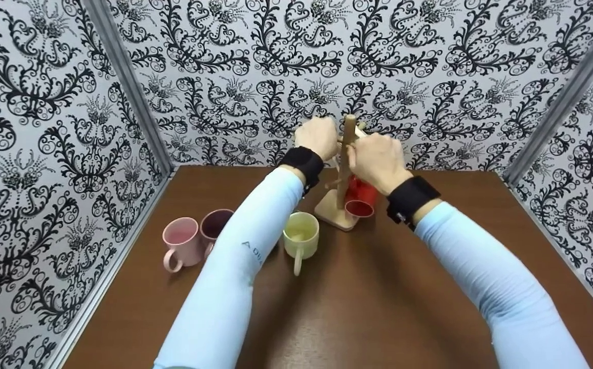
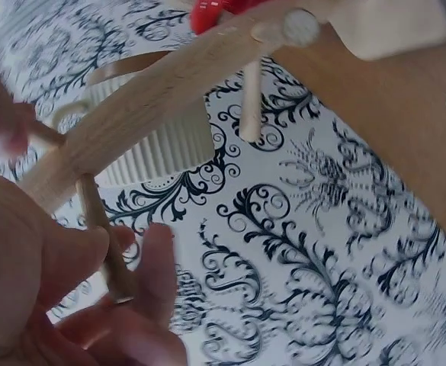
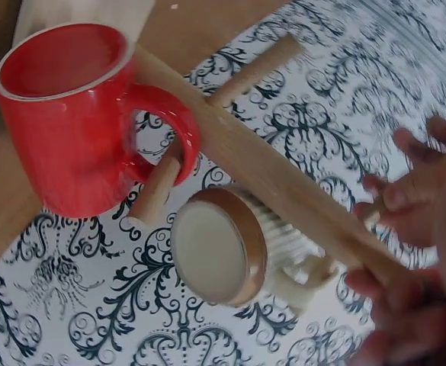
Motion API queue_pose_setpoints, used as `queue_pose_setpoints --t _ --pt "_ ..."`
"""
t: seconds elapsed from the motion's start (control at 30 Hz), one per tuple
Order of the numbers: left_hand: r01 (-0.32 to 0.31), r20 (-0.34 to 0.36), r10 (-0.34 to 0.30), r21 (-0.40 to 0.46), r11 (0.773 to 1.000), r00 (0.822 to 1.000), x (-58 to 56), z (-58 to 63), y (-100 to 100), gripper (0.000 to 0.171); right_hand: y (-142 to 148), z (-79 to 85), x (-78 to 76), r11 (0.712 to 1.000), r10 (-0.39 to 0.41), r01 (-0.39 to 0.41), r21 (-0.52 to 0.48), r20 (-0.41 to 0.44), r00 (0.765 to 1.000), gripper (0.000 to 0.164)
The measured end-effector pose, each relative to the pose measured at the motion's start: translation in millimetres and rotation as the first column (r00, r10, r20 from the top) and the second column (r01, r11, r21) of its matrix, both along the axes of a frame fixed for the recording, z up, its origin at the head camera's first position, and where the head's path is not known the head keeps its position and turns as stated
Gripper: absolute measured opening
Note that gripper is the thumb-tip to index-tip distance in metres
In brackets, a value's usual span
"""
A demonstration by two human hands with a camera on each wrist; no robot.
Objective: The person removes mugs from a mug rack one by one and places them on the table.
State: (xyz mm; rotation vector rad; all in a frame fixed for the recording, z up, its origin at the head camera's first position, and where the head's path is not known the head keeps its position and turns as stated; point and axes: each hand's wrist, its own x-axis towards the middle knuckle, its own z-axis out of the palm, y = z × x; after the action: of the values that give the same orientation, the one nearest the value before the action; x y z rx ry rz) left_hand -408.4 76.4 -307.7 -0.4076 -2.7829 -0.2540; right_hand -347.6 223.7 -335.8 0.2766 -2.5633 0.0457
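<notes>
A wooden mug tree (image 1: 344, 169) stands toward the back of the table, with both hands at its upper part. My left hand (image 1: 317, 137) holds one of its upper pegs (image 2: 104, 236) between thumb and fingers. On the other side, my right hand (image 1: 378, 158) grips the tree near the top of the post, its fingertips partly hidden. A red mug (image 3: 66, 145) hangs by its handle on a lower peg. A cream ribbed mug (image 2: 169, 145) with a brown base hangs higher, behind the post (image 3: 268, 175).
Left of the tree, a pale yellow-green mug (image 1: 301, 238) stands upright. A pink mug (image 1: 186, 243) and a dark purple mug (image 1: 215, 223) stand farther left, the purple one partly hidden by the left sleeve. Patterned walls (image 1: 296, 66) border the brown table (image 1: 358, 307).
</notes>
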Motion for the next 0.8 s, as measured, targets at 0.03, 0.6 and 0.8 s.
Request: queue_pose_setpoints --t 0.03,0.6,0.8 --pt "0.003 -0.027 -0.004 -0.036 0.999 1.000 1.3 0.5 0 0.016 3 4.4 -1.4 1.000 0.014 -0.013 -0.018 0.025 1.000 0.053" --pt "0.077 0.015 -0.077 -0.041 0.996 0.997 46.1 15.3 46 0.018 54 41.6 -60.7 0.987 0.155 -0.136 -0.090 0.256 0.954 0.029" --pt "0.100 -0.083 -0.109 -0.102 0.990 0.991 47.6 1.1 59 0.021 51 30.2 -66.9 0.977 0.211 -0.213 -0.018 0.250 0.945 0.025"
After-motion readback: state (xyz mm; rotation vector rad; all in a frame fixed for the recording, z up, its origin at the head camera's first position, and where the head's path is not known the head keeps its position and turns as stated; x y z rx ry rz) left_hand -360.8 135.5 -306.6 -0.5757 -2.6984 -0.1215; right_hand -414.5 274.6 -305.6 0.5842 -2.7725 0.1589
